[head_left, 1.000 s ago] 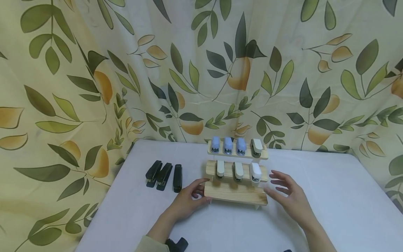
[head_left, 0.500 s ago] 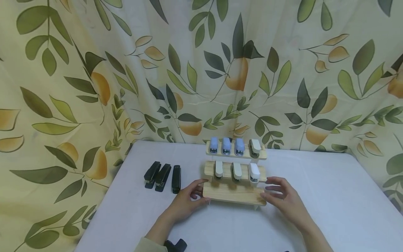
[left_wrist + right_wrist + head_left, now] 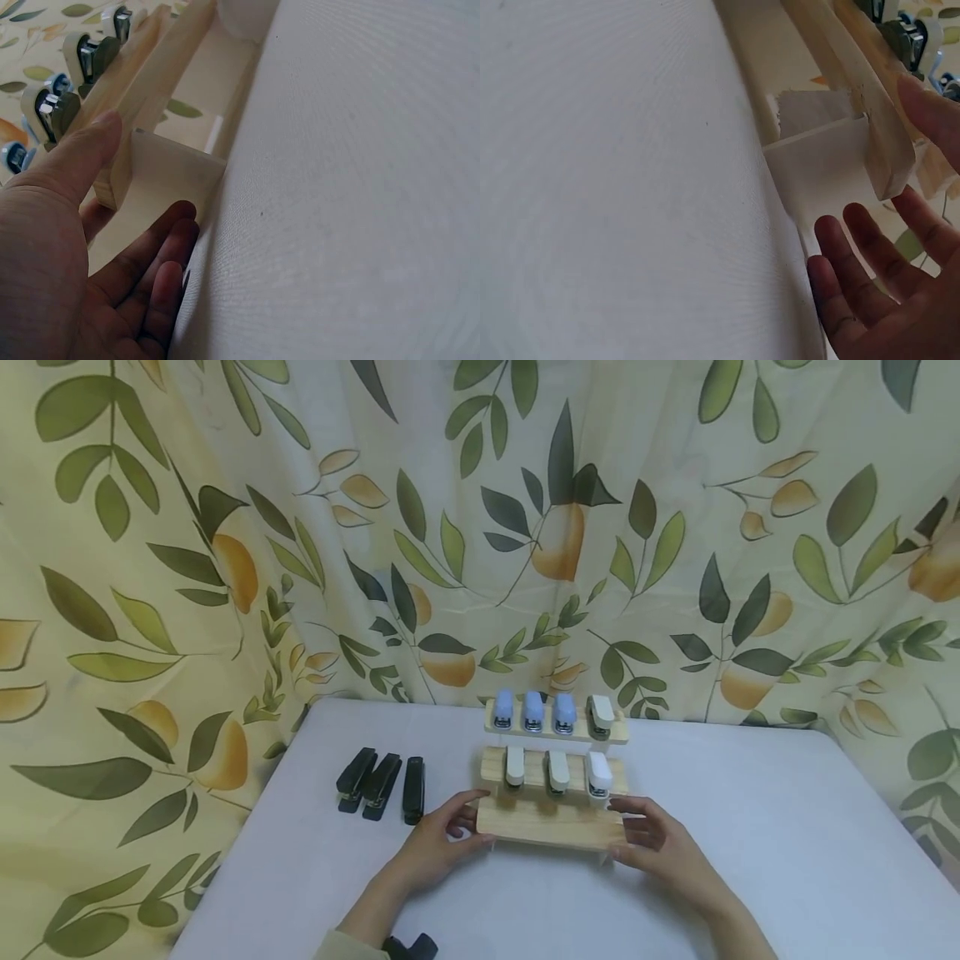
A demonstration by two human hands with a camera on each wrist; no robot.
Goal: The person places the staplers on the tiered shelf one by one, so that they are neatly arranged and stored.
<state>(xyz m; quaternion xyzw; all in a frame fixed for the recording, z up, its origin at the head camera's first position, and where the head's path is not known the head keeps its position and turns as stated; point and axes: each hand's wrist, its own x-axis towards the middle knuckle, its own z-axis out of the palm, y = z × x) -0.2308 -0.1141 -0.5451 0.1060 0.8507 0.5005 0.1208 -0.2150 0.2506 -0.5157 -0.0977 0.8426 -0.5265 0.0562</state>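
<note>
A three-tier wooden display stand [image 3: 551, 825] sits on the white table. My left hand [image 3: 442, 839] holds the left end of its lowest shelf, thumb at the front edge and index finger [image 3: 97, 217] by the shelf's end. On the opposite end, my right hand [image 3: 652, 843] grips the same shelf, its thumb [image 3: 930, 112] on the wood and the other fingers spread beside the support. Light-coloured staplers [image 3: 557, 771] line the middle shelf. Up on the top shelf are blue staplers [image 3: 533, 711] and a white stapler [image 3: 600, 714]. The lowest shelf is bare.
Three black staplers [image 3: 381, 785] lie on the table [image 3: 525, 910] left of the stand. A leaf-patterned curtain [image 3: 465, 527] hangs behind the table. A dark object [image 3: 411, 947] shows by the left sleeve.
My right hand has come in from the right and closed onto the shelf's right end. My left hand keeps its place at the left end. The whole head view has shifted slightly.
</note>
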